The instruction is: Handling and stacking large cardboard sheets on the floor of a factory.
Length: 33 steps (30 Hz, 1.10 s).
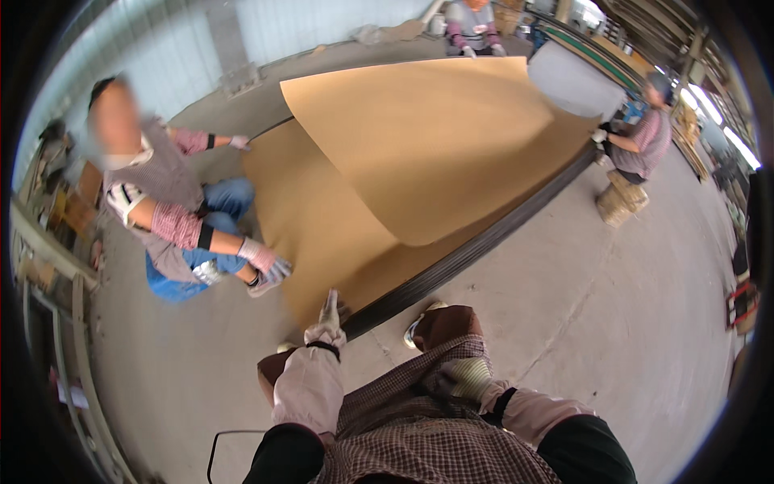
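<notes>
A tall stack of large brown sheets [278, 194] with dark layered edges lies before me. Over it, one big brown sheet [419, 145] is raised and bowed, its near edge curling above the stack. My left hand [326, 321], in a pale glove, is at the stack's near corner with a finger stretched out along the top; its other fingers are partly hidden. Down by my lap, my right hand [468, 377], in a striped pale glove, rests against my checked apron [419, 440]. Its fingertips are lost in the dark folds, so its grip does not show.
One person [161, 194] sits at the left edge of the stack, gloved hands beside it. Another person [645, 133] sits on a wrapped bundle [621, 199] at the right. A third person [474, 31] is at the far edge. Metal racking [56, 250] stands at far left.
</notes>
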{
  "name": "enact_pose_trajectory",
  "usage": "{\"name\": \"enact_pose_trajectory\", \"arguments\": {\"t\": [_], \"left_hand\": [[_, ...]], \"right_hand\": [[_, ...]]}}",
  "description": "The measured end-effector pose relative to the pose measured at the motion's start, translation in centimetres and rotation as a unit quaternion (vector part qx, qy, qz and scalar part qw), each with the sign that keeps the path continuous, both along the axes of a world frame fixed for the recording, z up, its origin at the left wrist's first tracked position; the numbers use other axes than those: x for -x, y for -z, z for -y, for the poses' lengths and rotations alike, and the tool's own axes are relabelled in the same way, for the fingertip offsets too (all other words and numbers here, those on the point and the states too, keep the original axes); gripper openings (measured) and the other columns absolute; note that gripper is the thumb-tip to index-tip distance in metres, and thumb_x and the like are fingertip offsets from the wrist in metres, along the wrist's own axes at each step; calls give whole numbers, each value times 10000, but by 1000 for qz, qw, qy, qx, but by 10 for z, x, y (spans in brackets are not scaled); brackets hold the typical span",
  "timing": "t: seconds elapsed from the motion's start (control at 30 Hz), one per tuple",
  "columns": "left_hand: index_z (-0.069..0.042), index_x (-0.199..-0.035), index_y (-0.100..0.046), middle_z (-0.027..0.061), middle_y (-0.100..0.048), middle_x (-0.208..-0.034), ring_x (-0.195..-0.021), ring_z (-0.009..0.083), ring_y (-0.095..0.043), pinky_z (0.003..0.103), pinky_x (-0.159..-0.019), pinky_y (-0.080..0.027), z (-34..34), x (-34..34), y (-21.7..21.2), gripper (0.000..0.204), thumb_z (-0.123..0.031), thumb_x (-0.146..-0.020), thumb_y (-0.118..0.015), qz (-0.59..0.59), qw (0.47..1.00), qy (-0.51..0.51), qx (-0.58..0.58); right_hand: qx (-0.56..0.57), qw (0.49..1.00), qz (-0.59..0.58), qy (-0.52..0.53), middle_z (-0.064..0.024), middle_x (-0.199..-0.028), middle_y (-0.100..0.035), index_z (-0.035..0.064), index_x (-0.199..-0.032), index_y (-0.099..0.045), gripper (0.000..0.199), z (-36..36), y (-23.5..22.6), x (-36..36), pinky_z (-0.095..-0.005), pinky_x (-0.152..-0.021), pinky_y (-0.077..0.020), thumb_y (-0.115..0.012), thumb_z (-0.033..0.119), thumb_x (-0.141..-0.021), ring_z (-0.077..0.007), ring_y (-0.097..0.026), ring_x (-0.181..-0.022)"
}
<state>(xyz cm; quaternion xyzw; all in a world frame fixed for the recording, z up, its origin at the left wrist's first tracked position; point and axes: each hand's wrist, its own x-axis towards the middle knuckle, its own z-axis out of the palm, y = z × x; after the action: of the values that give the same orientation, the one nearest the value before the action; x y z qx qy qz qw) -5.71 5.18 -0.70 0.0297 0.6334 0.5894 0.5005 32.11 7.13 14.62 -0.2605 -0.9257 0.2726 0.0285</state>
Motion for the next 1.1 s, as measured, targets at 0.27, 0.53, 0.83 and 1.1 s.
{"name": "enact_pose_trajectory", "arguments": {"t": [0.27, 0.53, 0.83, 1.1], "left_hand": [[-93, -773, -525, 122, -496, -647, -533, 270, -490, 415, -454, -382, 54, 1, 27, 270, -349, -737, -602, 281, 886, -35, -368], [-142, -494, -326, 70, -308, -401, -304, 260, -277, 386, -321, -189, 79, 25, -6, 269, -190, -655, -535, 267, 936, -208, -95], [-130, -515, -364, 59, -348, -449, -350, 237, -338, 367, -347, -242, 86, 67, 5, 288, -147, -647, -619, 287, 926, -161, -183], [-120, -534, -397, 49, -384, -492, -391, 216, -392, 349, -371, -289, 103, 85, 27, 315, -109, -640, -694, 308, 898, -150, -276]], "right_hand": [[-15, 1000, -2, 15, -156, -672, -610, 66, -738, -606, 214, 2, -8, 9, -457, -577, -482, -643, 275, -766, -352, -608, -628], [12, 1000, -2, 15, -143, -670, -606, 77, -715, -585, 248, -1, -7, 13, -456, -568, -471, -619, 314, -778, -344, -602, -632], [16, 1000, 20, 8, -155, -701, -612, 72, -725, -611, 261, 2, -8, 14, -454, -597, -475, -634, 329, -764, -354, -604, -671], [13, 1000, 10, 18, -146, -716, -614, 75, -727, -600, 232, 7, -12, 16, -458, -597, -468, -636, 300, -773, -346, -605, -689]]}}
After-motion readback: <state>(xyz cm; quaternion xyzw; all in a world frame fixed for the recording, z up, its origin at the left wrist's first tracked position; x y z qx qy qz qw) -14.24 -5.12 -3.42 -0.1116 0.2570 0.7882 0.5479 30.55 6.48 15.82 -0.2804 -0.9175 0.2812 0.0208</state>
